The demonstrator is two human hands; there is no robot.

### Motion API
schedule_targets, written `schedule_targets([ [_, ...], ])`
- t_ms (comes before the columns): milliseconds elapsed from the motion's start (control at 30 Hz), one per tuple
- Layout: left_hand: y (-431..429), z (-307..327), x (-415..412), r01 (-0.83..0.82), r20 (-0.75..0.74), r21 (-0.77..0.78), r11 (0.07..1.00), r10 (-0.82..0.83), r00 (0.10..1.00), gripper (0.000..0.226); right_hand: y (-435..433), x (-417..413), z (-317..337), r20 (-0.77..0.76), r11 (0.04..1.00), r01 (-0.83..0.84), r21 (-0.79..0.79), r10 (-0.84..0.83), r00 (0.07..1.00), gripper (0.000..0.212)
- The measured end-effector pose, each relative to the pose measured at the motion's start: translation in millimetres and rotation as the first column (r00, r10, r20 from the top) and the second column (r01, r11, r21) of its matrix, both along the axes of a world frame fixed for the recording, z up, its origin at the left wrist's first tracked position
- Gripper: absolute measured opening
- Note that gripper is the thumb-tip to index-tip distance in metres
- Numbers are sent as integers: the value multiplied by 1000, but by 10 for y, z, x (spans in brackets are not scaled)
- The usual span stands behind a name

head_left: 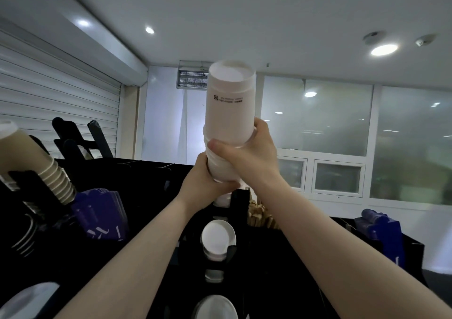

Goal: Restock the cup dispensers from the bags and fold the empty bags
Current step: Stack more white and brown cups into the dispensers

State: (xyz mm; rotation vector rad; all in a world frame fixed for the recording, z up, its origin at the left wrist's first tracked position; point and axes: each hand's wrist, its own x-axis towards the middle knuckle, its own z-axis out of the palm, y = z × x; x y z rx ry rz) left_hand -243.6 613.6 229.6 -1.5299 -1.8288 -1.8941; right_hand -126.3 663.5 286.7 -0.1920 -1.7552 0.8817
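Holding a tall stack of white paper cups (226, 108) upright with the cup bottoms on top, we have it raised in the middle of the scene, just above a black cup dispenser (241, 200). Our left hand (203, 181) grips the stack's lower end, with the fingers curled around it. Our right hand (247, 152) grips the stack just above the left, thumb lying across the near side. We cannot tell whether a clear bag still covers the cups.

Nearer to us, more white cups (217, 240) sit in the dispenser. Wooden stirrers (259, 217) stand just to its right. At the left, a stack of tan paper cups (27, 155) leans in another black holder (36, 189). A white roller shutter (53, 86) fills the far left, and frosted glass panels (318, 118) line the far right.
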Motion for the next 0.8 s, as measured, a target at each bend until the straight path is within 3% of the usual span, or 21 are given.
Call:
schedule_targets([
  [200, -248, 14, 78, -14, -102, -64, 998, 8, 995, 87, -204, 304, 229, -47, 995, -59, 77, 63, 997, 81],
  [367, -671, 116, 419, -64, -186, 208, 976, 103, 977, 110, -474, 613, 153, -83, 981, -137, 136, 149, 985, 81],
  [467, -933, 162, 737, 26, -263, 276, 961, 49, 964, 101, -627, 766, 26, -21, 965, -208, 159, 214, 977, 81],
  [567, -1066, 128, 918, 38, -208, 328, 944, 32, 978, 74, -686, 875, -49, 77, 958, -255, 130, 247, 966, 79],
  [667, -1211, -28, 933, 23, -162, 242, 970, 16, 987, 70, -740, 1031, -109, 139, 934, -352, 58, 342, 929, 70],
  [800, -1331, -446, 890, 3, -140, 1, 1000, -3, 990, 70, -770, 1192, -249, 84, 926, -378, 12, 376, 923, 63],
])
